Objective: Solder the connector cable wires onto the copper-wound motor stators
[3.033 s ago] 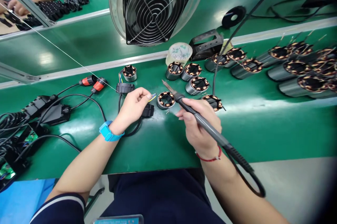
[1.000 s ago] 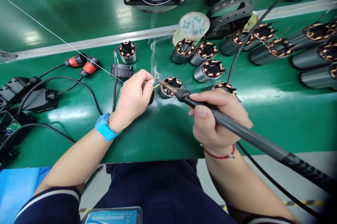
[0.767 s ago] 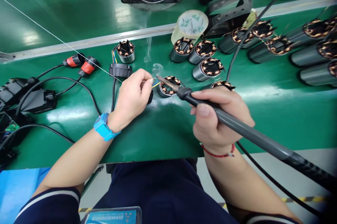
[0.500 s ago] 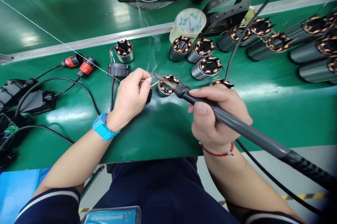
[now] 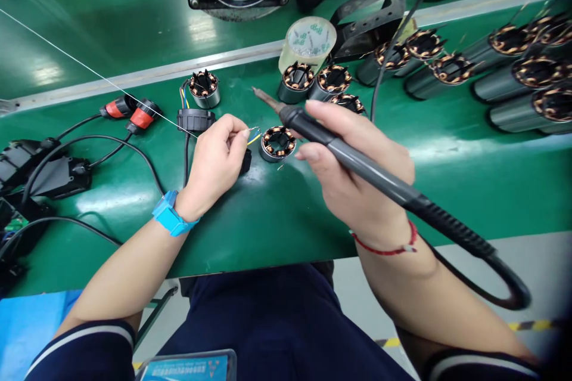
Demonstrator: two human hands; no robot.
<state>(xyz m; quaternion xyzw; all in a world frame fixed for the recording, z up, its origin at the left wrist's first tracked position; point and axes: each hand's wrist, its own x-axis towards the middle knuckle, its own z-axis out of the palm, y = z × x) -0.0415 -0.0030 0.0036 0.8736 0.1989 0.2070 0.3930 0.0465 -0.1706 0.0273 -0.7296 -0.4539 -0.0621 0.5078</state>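
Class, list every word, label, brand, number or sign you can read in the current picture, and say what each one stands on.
No text can be read.
Tape roll: green printing, too small to make out.
Badge: pale lettering on blue beside a reddish mark, too blurred to read.
Floor stripe: yellow-and-black marking, no words visible.

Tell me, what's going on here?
A person is working at a green bench. The left hand pinches thin wires beside a stator. The right hand grips a soldering iron, its tip apart from those wires at this moment. More stators sit farther right.
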